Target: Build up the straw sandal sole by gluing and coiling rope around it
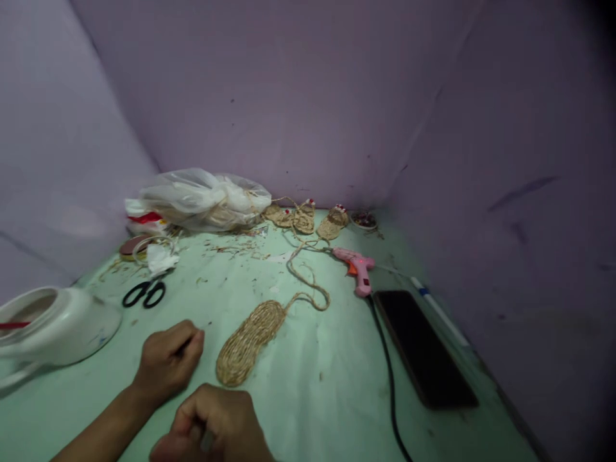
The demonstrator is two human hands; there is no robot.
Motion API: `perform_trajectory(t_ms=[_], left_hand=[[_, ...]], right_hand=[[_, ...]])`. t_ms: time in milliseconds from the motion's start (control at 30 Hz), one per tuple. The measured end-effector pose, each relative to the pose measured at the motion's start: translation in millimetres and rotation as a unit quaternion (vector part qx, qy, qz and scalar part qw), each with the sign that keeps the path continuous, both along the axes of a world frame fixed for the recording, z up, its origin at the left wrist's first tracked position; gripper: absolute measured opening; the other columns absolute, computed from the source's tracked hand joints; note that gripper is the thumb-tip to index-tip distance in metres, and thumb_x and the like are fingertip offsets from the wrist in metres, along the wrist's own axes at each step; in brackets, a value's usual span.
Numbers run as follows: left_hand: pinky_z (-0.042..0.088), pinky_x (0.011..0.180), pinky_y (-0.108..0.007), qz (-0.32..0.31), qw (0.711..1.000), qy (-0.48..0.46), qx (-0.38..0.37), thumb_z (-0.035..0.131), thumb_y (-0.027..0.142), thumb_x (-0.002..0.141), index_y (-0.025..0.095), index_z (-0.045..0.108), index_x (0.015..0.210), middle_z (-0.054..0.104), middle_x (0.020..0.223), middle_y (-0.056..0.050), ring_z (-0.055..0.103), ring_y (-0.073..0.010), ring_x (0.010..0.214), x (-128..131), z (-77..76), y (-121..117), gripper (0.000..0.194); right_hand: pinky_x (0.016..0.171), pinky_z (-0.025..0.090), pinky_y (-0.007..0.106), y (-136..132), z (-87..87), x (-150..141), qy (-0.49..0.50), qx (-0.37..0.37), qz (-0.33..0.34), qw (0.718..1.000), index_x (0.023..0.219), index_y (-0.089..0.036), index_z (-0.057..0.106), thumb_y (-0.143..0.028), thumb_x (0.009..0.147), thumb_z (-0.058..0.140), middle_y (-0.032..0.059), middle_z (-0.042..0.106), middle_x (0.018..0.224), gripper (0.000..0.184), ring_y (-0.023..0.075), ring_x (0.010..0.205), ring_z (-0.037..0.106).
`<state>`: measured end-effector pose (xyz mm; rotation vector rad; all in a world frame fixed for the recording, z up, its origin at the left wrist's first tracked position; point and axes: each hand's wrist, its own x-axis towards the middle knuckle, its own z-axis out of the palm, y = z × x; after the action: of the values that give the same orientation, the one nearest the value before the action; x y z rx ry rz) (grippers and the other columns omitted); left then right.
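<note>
A shoe-sole shape of coiled straw rope point(251, 341) lies flat on the green surface, apart from both hands. From its far end a loose length of rope point(308, 282) winds away to the back. My left hand point(171, 359) rests just left of the sole, closed in a fist, with nothing seen in it. Nearer to me, my right hand point(219, 427) is curled shut below the sole, its lower part cut off by the frame edge. No object shows in its fingers.
At right lie a pink glue gun point(359, 266) with a black cord, a phone point(423, 350) and a white stick point(443, 314). Small woven slippers point(332, 222) and a plastic bag point(206, 199) line the back wall. Black-handled scissors point(144, 294) and a white pot point(81, 327) are left.
</note>
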<state>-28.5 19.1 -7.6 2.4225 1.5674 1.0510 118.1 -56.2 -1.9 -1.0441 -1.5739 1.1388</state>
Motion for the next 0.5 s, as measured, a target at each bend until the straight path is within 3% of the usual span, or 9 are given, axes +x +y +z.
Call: perform_trajectory(t_ms=[133, 267, 333, 400, 500], left_hand=[[0.03, 0.048, -0.022, 0.04, 0.997, -0.031, -0.05, 0.046, 0.024, 0.08, 0.019, 0.04, 0.051, 0.036, 0.048, 0.005, 0.033, -0.0079, 0.045, 6.0, 11.7, 0.5, 0.03], [0.028, 0.047, -0.022, 0.028, 0.993, -0.064, -0.092, 0.045, 0.026, 0.082, 0.019, 0.033, 0.049, 0.029, 0.047, 0.006, 0.03, -0.0078, 0.044, 6.8, 14.2, 2.3, 0.036], [0.028, 0.047, -0.022, 0.023, 0.991, -0.076, -0.107, 0.044, 0.027, 0.084, 0.019, 0.033, 0.049, 0.029, 0.048, 0.006, 0.031, -0.008, 0.045, 5.9, 13.4, 2.3, 0.037], [0.031, 0.05, -0.022, 0.011, 0.989, -0.074, -0.125, 0.044, 0.027, 0.085, 0.018, 0.04, 0.052, 0.036, 0.05, 0.004, 0.036, -0.0086, 0.047, 5.5, 11.6, 0.1, 0.034], [0.036, 0.055, -0.022, -0.005, 0.987, -0.063, -0.145, 0.049, 0.029, 0.083, 0.015, 0.054, 0.068, 0.051, 0.06, 0.001, 0.046, -0.0101, 0.054, 6.9, 6.8, -8.5, 0.021]], right_hand=[[0.047, 0.046, 0.015, -1.7, -1.3, -7.3, -0.006, 0.054, 0.035, 0.998, 0.073, -0.023, 0.064, -0.03, 0.078, 0.06, -0.0044, 0.064, 0.06, 0.01, 0.0087, 0.051, 0.059], [0.059, 0.05, 0.018, 0.3, 7.8, -0.2, 0.003, 0.127, -0.057, 0.99, 0.085, -0.019, 0.068, -0.02, 0.077, 0.054, 0.0004, 0.07, 0.07, 0.016, 0.0106, 0.057, 0.063], [0.055, 0.049, 0.019, 6.0, 14.7, 13.7, -0.037, 0.159, -0.075, 0.984, 0.077, -0.018, 0.067, -0.017, 0.076, 0.052, 0.0014, 0.069, 0.067, 0.015, 0.011, 0.055, 0.062], [0.056, 0.049, 0.022, 17.0, 19.1, 33.7, -0.1, 0.177, -0.137, 0.969, 0.079, -0.016, 0.066, -0.016, 0.079, 0.049, 0.0037, 0.069, 0.069, 0.017, 0.0135, 0.06, 0.063], [0.062, 0.051, 0.027, 42.3, 19.0, 70.8, -0.188, 0.151, -0.197, 0.95, 0.084, -0.015, 0.066, -0.017, 0.08, 0.051, 0.0066, 0.07, 0.076, 0.015, 0.0163, 0.066, 0.065]])
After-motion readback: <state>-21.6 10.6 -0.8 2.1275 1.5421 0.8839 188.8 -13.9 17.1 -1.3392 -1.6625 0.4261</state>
